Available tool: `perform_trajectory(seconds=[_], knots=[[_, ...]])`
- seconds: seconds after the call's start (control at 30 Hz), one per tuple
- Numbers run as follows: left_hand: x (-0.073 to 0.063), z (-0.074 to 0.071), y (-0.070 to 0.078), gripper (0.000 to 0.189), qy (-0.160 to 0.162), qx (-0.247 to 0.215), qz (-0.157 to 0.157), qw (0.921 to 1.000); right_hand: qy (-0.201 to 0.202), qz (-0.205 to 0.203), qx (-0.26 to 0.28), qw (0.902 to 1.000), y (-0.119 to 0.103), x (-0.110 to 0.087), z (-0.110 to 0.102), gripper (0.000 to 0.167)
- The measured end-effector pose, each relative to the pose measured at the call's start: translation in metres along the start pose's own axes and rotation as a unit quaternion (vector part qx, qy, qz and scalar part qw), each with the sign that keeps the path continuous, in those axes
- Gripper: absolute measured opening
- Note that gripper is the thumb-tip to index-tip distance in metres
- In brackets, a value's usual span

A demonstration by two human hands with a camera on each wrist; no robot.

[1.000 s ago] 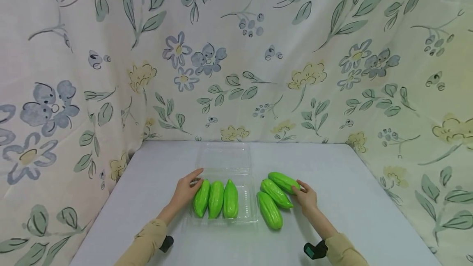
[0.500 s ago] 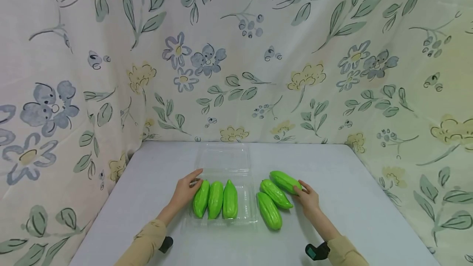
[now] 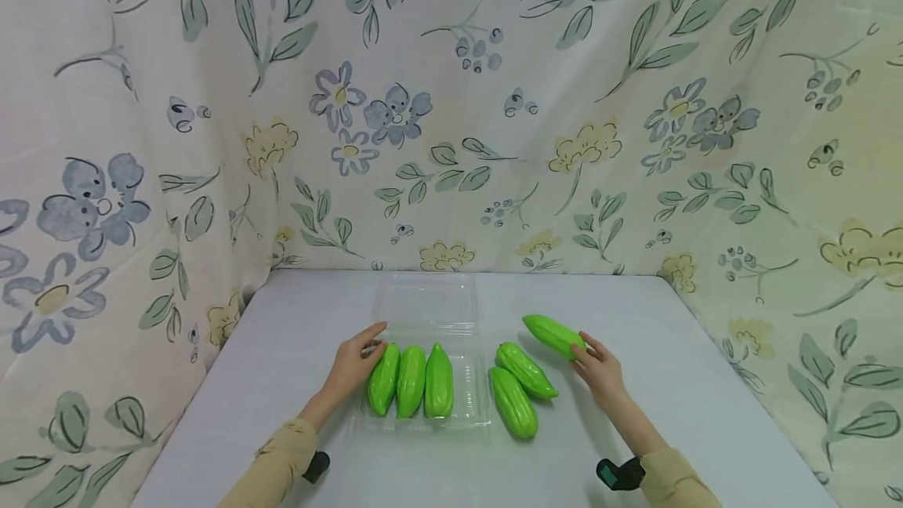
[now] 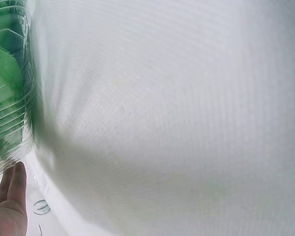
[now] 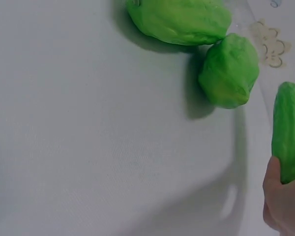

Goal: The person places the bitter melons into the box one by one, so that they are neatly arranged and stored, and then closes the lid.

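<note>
My right hand point(image 3: 598, 371) pinches a long bright green vegetable point(image 3: 553, 334), ridged and pointed like a bitter melon, by its near end. The right wrist view shows this green vegetable point(image 5: 289, 130) raised, with the thumb along it. At the left rim of an open clear plastic clamshell box point(image 3: 467, 386), my left hand point(image 3: 355, 359) holds the edge between thumb and fingers. Its fingers point(image 4: 18, 184) touch the box wall in the left wrist view. Three similar vegetables point(image 3: 411, 382) lie side by side inside the box, toward its left.
Two more green vegetables lie on the white table point(image 3: 423, 469) right of the box, an upper one point(image 3: 525, 371) and a lower one point(image 3: 513, 404). The box's lid point(image 3: 426, 298) lies folded back behind it. A floral curtain point(image 3: 451, 100) hangs around the table's back and sides.
My right hand has drawn the vegetable up and right, away from the two beside it, so a gap now shows. The left hand and the box have stayed put.
</note>
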State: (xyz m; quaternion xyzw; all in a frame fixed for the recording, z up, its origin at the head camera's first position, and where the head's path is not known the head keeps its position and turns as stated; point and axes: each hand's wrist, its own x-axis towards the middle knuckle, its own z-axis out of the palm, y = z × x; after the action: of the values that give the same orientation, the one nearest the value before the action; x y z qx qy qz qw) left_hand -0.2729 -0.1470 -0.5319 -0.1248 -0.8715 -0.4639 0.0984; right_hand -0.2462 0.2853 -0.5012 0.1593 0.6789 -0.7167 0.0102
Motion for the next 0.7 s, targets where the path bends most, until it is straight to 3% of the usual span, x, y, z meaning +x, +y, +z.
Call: perform_trajectory(seconds=[0.2, 0.5, 0.7], knots=[[0.000, -0.001, 0.001, 0.041, -0.001, 0.000, -0.001, 1.0000, -0.024, -0.005, -0.007, 0.9997, -0.010, 0.001, -0.005, 0.061], [-0.001, 0.001, 0.000, 0.041, 0.016, -0.001, 0.023, 0.9996, -0.047, -0.036, -0.034, 0.9977, -0.022, 0.003, -0.008, 0.060], [0.000, 0.001, 0.000, 0.041, 0.011, -0.001, 0.011, 0.9999, -0.071, -0.054, -0.058, 0.9943, -0.028, 0.001, -0.011, 0.060]])
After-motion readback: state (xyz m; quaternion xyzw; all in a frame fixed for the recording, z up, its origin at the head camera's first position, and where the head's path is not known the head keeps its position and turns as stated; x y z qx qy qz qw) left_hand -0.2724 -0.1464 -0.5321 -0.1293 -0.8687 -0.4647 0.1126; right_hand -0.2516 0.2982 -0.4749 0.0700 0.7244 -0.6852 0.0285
